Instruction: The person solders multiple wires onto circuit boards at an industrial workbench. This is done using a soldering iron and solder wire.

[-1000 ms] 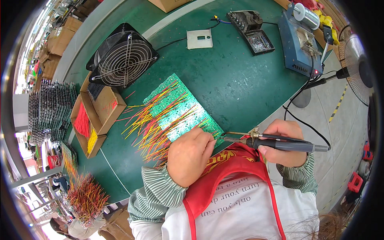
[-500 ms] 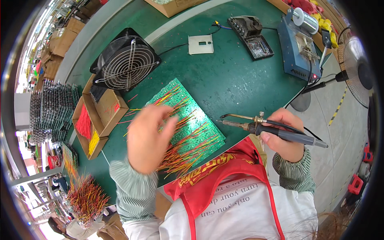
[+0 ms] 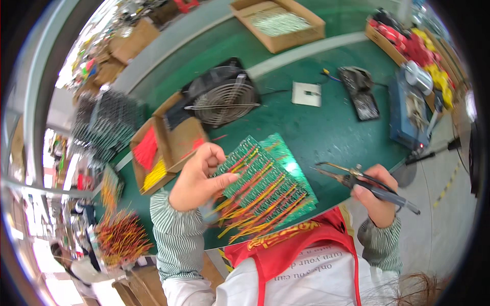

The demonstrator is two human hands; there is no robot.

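My left hand (image 3: 196, 181) grips the left edge of a green circuit board panel (image 3: 279, 171), thumb on top. Rows of red and yellow wires (image 3: 250, 217) stick out of the panel and hang toward my apron. The panel sits tilted over another green circuit board (image 3: 301, 178), which shows along its right and top edges. In my right hand (image 3: 376, 210) is a soldering iron (image 3: 400, 200) with a dark handle and a thin brass tube along its barrel. The iron's tip points left, right of the boards and apart from them.
A black fan (image 3: 224, 97) stands beyond the boards. Cardboard trays (image 3: 176, 167) of red and yellow wires lie left. A blue soldering station (image 3: 403, 115) with a solder spool (image 3: 418, 76) stands right. Stacked boards (image 3: 109, 122) and a wired bundle (image 3: 122, 237) are far left.
My left hand has taken hold of the wired panel and lifted and turned it, baring the board beneath. The view has shifted. The right hand keeps the iron.
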